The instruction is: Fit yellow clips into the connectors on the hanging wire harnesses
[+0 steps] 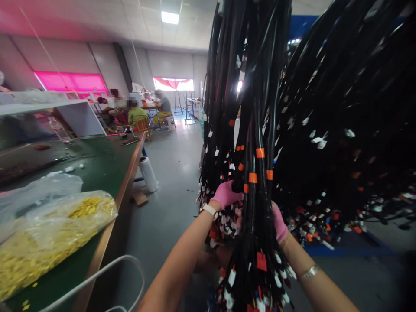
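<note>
Both hands wear pink gloves. The left hand [225,193] is closed around a hanging bunch of black cables [256,130] with orange bands. The right hand [279,223] presses the same bunch from the right; I cannot tell if it grips. On the left, a green table [107,169] holds a bag of yellow bits [48,234].

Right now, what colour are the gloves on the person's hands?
Pink, on both the left hand and the right hand; head view.
</note>
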